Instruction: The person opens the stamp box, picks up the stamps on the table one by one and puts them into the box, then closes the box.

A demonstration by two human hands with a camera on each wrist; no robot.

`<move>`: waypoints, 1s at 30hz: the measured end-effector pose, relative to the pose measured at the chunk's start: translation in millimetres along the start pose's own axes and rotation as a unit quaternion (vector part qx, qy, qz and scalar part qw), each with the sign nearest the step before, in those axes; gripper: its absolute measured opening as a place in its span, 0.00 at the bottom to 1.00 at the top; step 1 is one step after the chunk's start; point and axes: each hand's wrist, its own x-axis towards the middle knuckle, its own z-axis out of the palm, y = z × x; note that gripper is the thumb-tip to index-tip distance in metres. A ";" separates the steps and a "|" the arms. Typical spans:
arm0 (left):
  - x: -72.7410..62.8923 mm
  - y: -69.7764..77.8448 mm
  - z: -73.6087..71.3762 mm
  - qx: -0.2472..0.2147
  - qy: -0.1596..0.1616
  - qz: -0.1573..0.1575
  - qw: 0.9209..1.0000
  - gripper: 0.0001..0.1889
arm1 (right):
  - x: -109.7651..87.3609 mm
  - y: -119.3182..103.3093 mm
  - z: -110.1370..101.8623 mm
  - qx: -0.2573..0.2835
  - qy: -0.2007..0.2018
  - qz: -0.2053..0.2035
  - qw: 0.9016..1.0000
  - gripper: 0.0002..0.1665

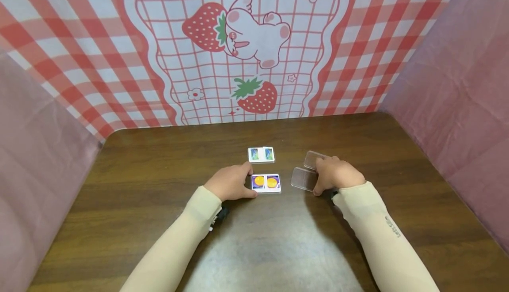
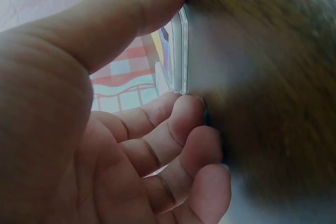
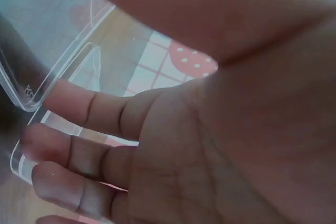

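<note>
In the head view, a flat clear plastic case (image 1: 266,183) holding two cards with orange rounds on purple lies on the table. My left hand (image 1: 228,181) grips its left end, thumb on the near edge and fingers at the far edge. The left wrist view shows the case's clear side wall (image 2: 181,51) between thumb and fingertips. To the right, my right hand (image 1: 338,175) holds a clear plastic lid (image 1: 302,179) between thumb and index finger, close over the table. Another clear lid (image 1: 313,158) lies just behind it, partly covered by the fingers.
A second case (image 1: 261,154) with two blue-green cards sits behind the first one, one card slightly raised at its edge. The brown wooden table (image 1: 159,159) ends at a strawberry-print cloth (image 1: 254,97), with pink cloth on both sides.
</note>
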 end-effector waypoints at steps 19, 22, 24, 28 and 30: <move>-0.7 -1.1 -1.8 -0.009 -0.005 0.005 1.000 0.32 | 7.3 6.2 -4.2 0.087 0.072 -0.096 0.989 0.25; -0.6 -2.0 -2.1 -0.007 -0.005 0.008 1.000 0.33 | 12.2 8.0 -2.9 0.097 0.096 -0.130 0.982 0.23; 0.0 -2.5 -1.8 -0.005 -0.005 0.009 1.000 0.33 | 15.8 9.1 -2.0 0.101 0.109 -0.144 0.978 0.23; 1.0 -3.1 -1.0 -0.001 -0.007 0.011 1.000 0.34 | 23.0 12.6 0.2 0.107 0.125 -0.156 0.974 0.26; 1.4 -3.0 -0.7 0.000 -0.009 0.011 1.000 0.34 | 26.1 14.4 1.5 0.109 0.130 -0.160 0.973 0.27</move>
